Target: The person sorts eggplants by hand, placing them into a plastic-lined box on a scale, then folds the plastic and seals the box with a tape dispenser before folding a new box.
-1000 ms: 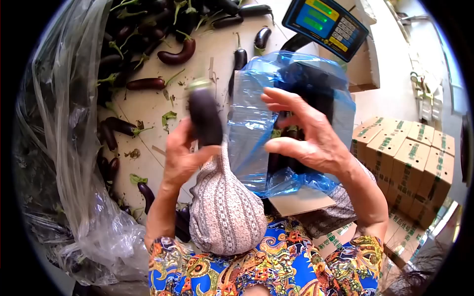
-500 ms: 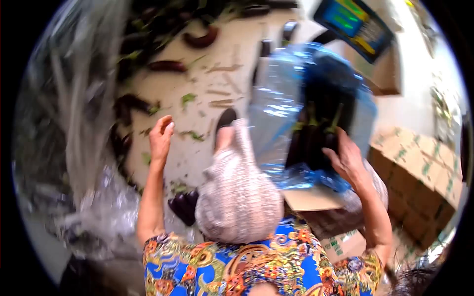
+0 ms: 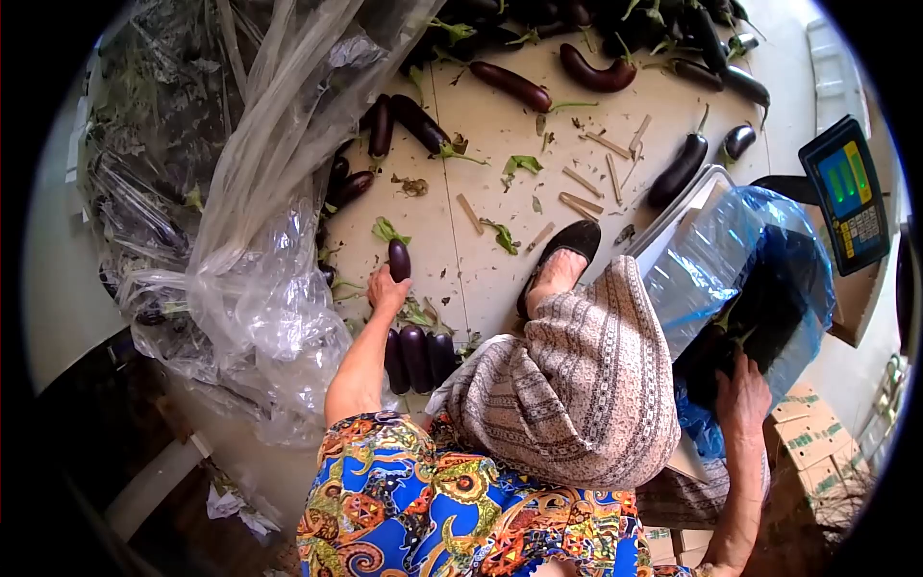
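My left hand [image 3: 386, 290] is closed on a short dark eggplant [image 3: 399, 260], which points away from me above the floor. Just below it, several eggplants [image 3: 414, 358] lie side by side near my knee. On the right, my right hand [image 3: 743, 396] reaches into a box lined with a blue plastic bag [image 3: 707, 258]. Dark eggplants [image 3: 710, 363] with green stems lie inside the bag, partly in shadow. The fingertips of that hand are at the eggplants, and whether they grip one is hidden.
Loose eggplants [image 3: 510, 85] lie across the far floor. Clear plastic sheeting [image 3: 240, 221] covers a heap at left. A scale display [image 3: 846, 192] stands at right, above cardboard boxes [image 3: 812, 438]. Wood strips [image 3: 582, 183] and leaf scraps litter the floor near my foot.
The view has turned left. My left hand, empty and raised before, now holds a short eggplant. My right hand has stayed at the blue-lined box.
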Demonstrator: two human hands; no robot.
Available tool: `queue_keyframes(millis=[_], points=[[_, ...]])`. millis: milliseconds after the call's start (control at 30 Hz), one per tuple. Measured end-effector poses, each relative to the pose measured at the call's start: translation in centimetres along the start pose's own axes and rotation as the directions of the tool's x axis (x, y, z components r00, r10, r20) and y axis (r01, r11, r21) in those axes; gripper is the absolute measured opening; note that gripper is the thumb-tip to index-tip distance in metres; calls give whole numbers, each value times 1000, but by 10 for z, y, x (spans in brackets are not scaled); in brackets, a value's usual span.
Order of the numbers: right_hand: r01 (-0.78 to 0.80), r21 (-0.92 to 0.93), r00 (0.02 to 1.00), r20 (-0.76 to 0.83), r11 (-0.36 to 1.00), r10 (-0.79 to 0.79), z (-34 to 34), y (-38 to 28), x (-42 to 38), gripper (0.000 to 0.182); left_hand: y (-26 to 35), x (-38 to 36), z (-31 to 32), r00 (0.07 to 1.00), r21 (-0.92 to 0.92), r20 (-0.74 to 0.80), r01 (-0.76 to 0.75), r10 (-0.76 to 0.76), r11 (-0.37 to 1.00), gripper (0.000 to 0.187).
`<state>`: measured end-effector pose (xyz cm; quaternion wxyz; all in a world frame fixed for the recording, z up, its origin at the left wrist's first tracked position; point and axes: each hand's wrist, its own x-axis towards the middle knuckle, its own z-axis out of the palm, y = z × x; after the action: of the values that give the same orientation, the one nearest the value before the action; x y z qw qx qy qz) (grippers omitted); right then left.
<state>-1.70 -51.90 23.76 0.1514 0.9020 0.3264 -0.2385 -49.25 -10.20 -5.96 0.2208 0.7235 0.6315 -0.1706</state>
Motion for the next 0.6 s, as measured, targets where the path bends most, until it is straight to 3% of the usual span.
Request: queue_keyframes(millis=[33, 100, 167, 267, 300, 367, 400, 467, 600], points=[[4, 28, 1000, -1, 1000, -4, -4, -1, 1, 50, 5, 5, 2, 1000, -86, 26, 2, 0, 996, 66], [15, 52, 1000, 10, 999, -16, -6, -1, 1, 49, 33, 3, -2, 980, -145, -13, -197, 197, 970, 55], [24, 66, 999, 26, 998, -26, -7, -3, -1, 48, 85, -9, -23, 952, -96, -87, -302, 294, 948, 52], [26, 73, 999, 34, 997, -29, -13, -7, -2, 45, 119, 14, -21, 903, -245, -59, -426, 425, 871, 54], [28, 100, 999, 23, 995, -30, -15, -7, -3, 45, 144, 13, -47, 925, -406, 107, -295, 365, 865, 55], [29, 158, 1000, 2, 987, -30, -21, -6, -5, 44, 155, 45, -43, 852, -199, -286, -501, 440, 842, 56], [33, 203, 999, -23, 979, -28, -27, -9, -5, 40, 161, 67, -56, 919, -257, -224, -376, 323, 890, 59], [31, 234, 998, -60, 972, -17, -32, -9, -3, 38, 157, 116, -61, 853, -185, -465, -357, 238, 916, 65], [34, 373, 994, -106, 927, 6, -38, -15, 7, 36, 140, 203, -75, 891, -199, -438, -228, 122, 953, 78]])
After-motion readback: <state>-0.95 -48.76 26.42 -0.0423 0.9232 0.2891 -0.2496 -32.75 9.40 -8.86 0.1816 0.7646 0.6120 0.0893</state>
